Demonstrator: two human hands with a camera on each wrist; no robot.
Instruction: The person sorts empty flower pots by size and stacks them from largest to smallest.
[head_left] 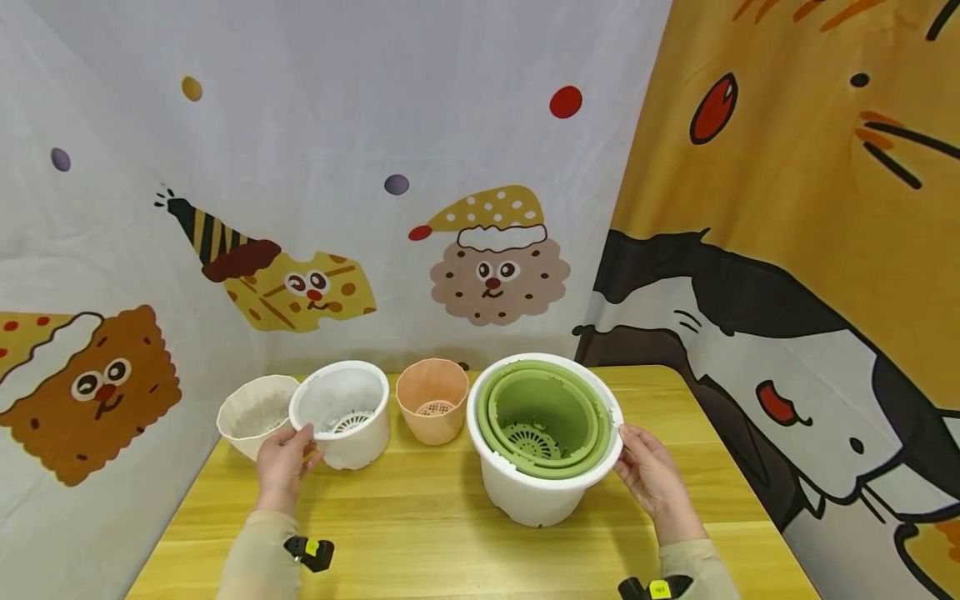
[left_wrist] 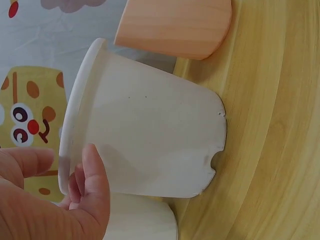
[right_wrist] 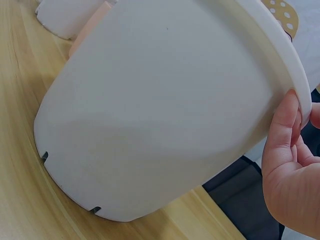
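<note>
My right hand (head_left: 654,473) pinches the right rim of a large white flowerpot (head_left: 528,498), thumb and fingers on either side of it in the right wrist view. Two green flowerpots (head_left: 546,408) sit nested inside that pot. Over on the left, my left hand (head_left: 283,467) is at the front left rim of a smaller white flowerpot (head_left: 352,448). The left wrist view shows that hand's thumb and fingers (left_wrist: 94,172) spread apart around the rim, the thumb just off it. Both white pots stand upright on the table.
A cream flowerpot (head_left: 258,404) with a faceted rim stands left of the smaller white one. Between the two white pots is a peach flowerpot (head_left: 432,408). They stand on a wooden table (head_left: 405,542), with a cartoon-printed curtain (head_left: 480,100) behind.
</note>
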